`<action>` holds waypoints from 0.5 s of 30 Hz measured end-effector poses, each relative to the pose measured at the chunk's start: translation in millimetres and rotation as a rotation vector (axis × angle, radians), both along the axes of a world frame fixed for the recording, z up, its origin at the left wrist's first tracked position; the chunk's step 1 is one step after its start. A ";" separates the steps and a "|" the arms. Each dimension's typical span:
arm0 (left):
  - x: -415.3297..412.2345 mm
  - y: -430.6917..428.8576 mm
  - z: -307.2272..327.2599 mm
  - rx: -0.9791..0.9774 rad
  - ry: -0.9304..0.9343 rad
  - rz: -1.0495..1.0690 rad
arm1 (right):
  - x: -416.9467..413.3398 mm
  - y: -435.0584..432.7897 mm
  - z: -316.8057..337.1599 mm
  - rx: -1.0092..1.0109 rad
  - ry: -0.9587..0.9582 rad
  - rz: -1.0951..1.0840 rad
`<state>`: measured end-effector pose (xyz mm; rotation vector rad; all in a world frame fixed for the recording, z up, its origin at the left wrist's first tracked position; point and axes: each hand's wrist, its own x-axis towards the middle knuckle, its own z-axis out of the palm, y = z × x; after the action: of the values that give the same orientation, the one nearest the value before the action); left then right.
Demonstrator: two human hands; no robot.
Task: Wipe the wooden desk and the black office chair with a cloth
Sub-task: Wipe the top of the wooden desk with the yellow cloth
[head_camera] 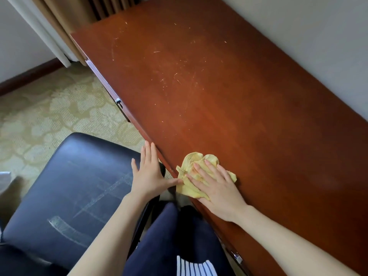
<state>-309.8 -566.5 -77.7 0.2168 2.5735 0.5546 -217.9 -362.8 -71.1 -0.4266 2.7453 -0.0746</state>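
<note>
A crumpled yellow cloth [192,162] lies on the reddish wooden desk [229,100], close to its near edge. My right hand [217,186] presses flat on the cloth with straight, spread fingers. My left hand [148,173] is held open just off the desk's edge, above the seat of the black office chair [65,188]; its thumb reaches toward the cloth. The desk top carries fine pale scratches and dust marks in its middle. The chair seat shows whitish streaks.
A grey wall [308,36] runs along the desk's far side. Curtains [65,18] hang past the desk's far end. Drawer fronts with a metal handle [118,101] face the patterned carpet [49,108]. My dark-trousered legs stand between chair and desk.
</note>
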 end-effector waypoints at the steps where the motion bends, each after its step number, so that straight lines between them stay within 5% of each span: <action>1: -5.3 -4.0 0.2 -0.007 -0.005 -0.021 | -4.6 1.0 1.0 -0.008 -0.015 0.030; 9: -40.2 -25.8 6.5 -0.030 -0.007 -0.235 | -57.9 -6.6 1.5 -0.012 -0.080 0.159; 15: -61.1 -52.7 8.7 0.149 -0.041 -0.257 | -102.8 -47.6 0.2 -0.018 -0.058 0.083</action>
<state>-370.9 -619.3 -69.0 0.5715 2.4165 0.6458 -320.7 -410.4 -71.0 -0.5341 2.6681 -0.0886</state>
